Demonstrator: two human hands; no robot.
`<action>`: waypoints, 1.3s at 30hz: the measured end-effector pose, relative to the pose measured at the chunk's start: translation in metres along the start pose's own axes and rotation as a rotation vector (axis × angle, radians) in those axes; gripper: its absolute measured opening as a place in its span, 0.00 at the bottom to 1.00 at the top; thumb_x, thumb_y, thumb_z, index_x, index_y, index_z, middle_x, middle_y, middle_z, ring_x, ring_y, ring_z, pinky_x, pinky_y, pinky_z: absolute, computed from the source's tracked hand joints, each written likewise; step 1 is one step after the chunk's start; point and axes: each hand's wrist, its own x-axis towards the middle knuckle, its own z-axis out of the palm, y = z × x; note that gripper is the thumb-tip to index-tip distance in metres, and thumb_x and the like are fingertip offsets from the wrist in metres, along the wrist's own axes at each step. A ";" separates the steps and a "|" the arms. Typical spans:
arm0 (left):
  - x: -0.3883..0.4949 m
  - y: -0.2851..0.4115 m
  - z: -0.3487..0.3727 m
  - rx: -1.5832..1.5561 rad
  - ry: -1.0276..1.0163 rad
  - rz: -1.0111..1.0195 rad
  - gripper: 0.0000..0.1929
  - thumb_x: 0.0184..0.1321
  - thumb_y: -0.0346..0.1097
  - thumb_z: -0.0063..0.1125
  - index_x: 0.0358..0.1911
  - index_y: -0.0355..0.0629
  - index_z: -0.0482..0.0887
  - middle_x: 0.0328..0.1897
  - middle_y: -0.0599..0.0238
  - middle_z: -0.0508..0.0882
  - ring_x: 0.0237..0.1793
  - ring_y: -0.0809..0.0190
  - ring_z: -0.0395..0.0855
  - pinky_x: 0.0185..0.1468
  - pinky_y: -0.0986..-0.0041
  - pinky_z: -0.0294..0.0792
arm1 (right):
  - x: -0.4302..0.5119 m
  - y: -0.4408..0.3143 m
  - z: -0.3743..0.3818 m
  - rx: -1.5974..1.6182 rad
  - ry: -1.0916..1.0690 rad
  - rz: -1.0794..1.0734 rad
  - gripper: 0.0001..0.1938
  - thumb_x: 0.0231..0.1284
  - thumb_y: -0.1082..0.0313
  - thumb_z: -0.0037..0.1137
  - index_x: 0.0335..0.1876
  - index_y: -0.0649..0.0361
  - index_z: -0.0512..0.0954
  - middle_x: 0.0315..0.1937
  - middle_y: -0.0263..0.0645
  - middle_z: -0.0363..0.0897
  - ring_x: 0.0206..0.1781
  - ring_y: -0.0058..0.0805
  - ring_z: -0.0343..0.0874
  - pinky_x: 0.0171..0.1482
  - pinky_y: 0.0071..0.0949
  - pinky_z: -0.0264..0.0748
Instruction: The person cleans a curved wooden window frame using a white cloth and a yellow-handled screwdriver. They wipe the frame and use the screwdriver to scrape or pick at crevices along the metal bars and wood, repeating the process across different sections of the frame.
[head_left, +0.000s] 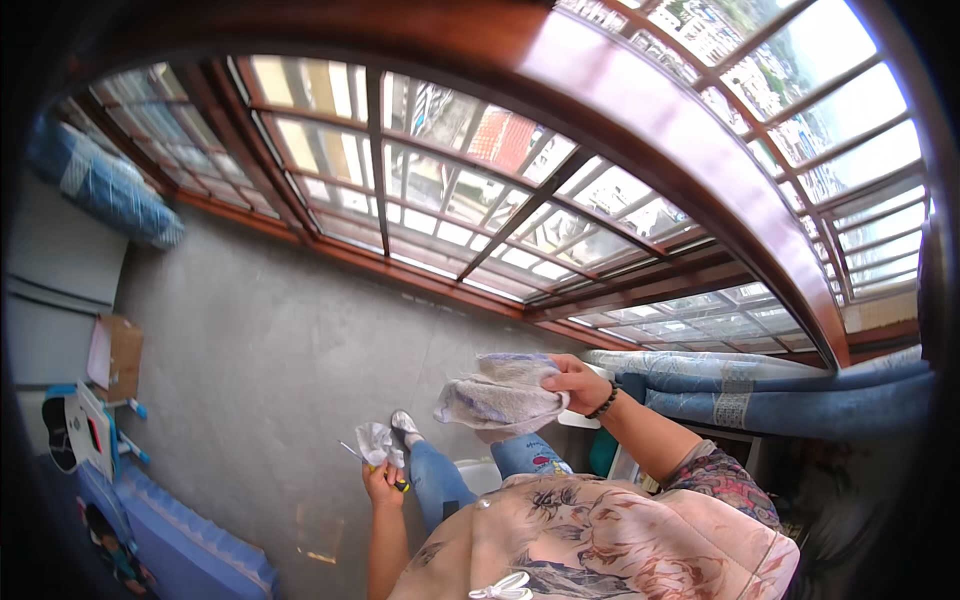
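Low in the view, my left hand is closed around a screwdriver with a yellow and black handle, its thin metal shaft pointing up and to the left. A crumpled whitish tissue or piece of plastic film is held in the same hand; which it is I cannot tell. My right hand, with a dark beaded bracelet at the wrist, grips a folded greyish towel by its right end. The towel hangs in front of my body, above my jeans, and hides part of my leg.
Brown-framed windows run along the far wall, with tied-back blue curtains at both ends. Left are a cardboard box, a small white-and-blue seat or table, a blue bed and, partly visible, a small figure. Grey floor lies between.
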 end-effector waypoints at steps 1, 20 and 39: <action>-0.003 0.019 0.025 0.012 -0.041 0.040 0.18 0.57 0.23 0.49 0.51 0.44 0.72 0.31 0.67 0.77 0.12 0.74 0.60 0.18 0.78 0.60 | -0.023 -0.024 0.011 -0.034 0.002 -0.100 0.27 0.57 0.68 0.60 0.62 0.69 0.68 0.57 0.43 0.76 0.57 0.30 0.76 0.61 0.30 0.70; -0.137 0.129 0.348 -0.016 -0.731 0.407 0.23 0.59 0.45 0.61 0.55 0.42 0.73 0.13 0.78 0.66 0.10 0.74 0.55 0.17 0.79 0.49 | -0.009 -0.333 0.138 -1.461 0.207 -1.030 0.17 0.65 0.54 0.48 0.41 0.63 0.77 0.50 0.46 0.71 0.52 0.43 0.74 0.54 0.38 0.70; -0.137 0.188 0.492 0.172 -1.183 0.351 0.23 0.64 0.43 0.58 0.54 0.40 0.63 0.17 0.72 0.66 0.14 0.75 0.61 0.18 0.85 0.54 | -0.013 -0.333 0.097 -1.722 0.509 -0.633 0.18 0.48 0.57 0.58 0.45 0.56 0.81 0.41 0.49 0.83 0.46 0.44 0.82 0.51 0.36 0.76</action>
